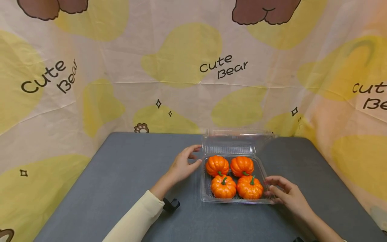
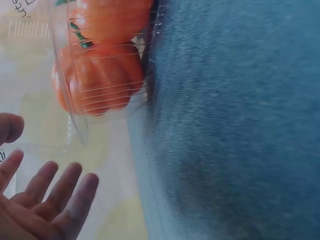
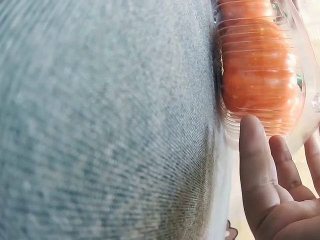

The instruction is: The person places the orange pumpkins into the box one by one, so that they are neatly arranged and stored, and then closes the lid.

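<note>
A clear plastic clamshell box (image 1: 211, 200) lies on the table with its hinged lid (image 1: 228, 149) raised at the back. Several small orange pumpkins with green stems sit inside in two rows, among them a front-left pumpkin (image 1: 223, 189) and a front-right pumpkin (image 1: 250, 189). My left hand (image 1: 182, 164) hovers left of the box, fingers spread near the lid; the left wrist view shows a gap between its fingers and the box. My right hand (image 1: 290, 196) is at the box's right wall, fingers extended; in the right wrist view one finger (image 3: 252, 150) appears to touch that wall.
Grey cloth covers the table (image 1: 121, 188). Behind and at both sides hangs a fabric curtain (image 1: 181, 67) printed with yellow patches and "Cute Bear". A black strap (image 1: 171, 205) shows by the left wrist.
</note>
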A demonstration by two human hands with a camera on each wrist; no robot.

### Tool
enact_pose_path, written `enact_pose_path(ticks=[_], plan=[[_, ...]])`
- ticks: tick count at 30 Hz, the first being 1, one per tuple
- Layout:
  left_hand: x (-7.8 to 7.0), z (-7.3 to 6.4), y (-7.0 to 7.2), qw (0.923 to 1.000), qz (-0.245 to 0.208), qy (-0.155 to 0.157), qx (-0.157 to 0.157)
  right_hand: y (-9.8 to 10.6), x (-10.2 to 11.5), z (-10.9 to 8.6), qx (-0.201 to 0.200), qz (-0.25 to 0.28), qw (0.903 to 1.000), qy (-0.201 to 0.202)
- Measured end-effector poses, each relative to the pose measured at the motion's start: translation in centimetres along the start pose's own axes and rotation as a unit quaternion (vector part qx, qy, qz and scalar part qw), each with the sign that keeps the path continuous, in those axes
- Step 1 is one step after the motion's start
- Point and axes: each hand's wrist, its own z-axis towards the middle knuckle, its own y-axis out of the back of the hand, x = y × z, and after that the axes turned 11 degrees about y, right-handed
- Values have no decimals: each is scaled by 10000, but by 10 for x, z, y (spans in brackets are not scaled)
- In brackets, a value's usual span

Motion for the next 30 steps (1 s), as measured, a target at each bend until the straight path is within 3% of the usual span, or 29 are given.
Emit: enact_pose_path(ticks=[5, 12, 19, 30], plan=[[3, -10, 2, 9988, 123, 218, 425, 4, 2, -1, -7, 3, 10000, -57], [6, -24, 3, 9961, 223, 237, 824, 10, 7, -4, 145, 368, 9989, -237], [9, -35, 1, 9946, 352, 318, 921, 14, 9, -8, 393, 868, 9954, -29], [4, -49, -4, 9871, 41, 678, 1453, 12, 9, -14, 243, 209, 9994, -90]])
